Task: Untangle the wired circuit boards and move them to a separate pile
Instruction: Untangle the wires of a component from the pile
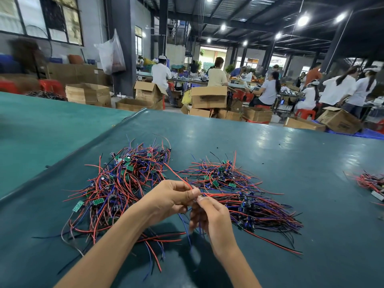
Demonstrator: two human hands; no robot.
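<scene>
Low at centre of the frame, your left hand [170,199] and right hand [208,217] both pinch one wired circuit board [196,200], mostly hidden by your fingertips. Its red wire [179,177] trails up-left into the tangled pile [122,183]. Draw it out slowly, then lay it on the right-hand pile [239,196].

- Ceiling lamps [303,20] blaze white overhead; daylight in the far doorway [212,54].
- Glare sheens the green table [270,146].
- Soft shadow under the right hand [209,217].
- Edges bow; the red stools [49,85] at left smear.
</scene>
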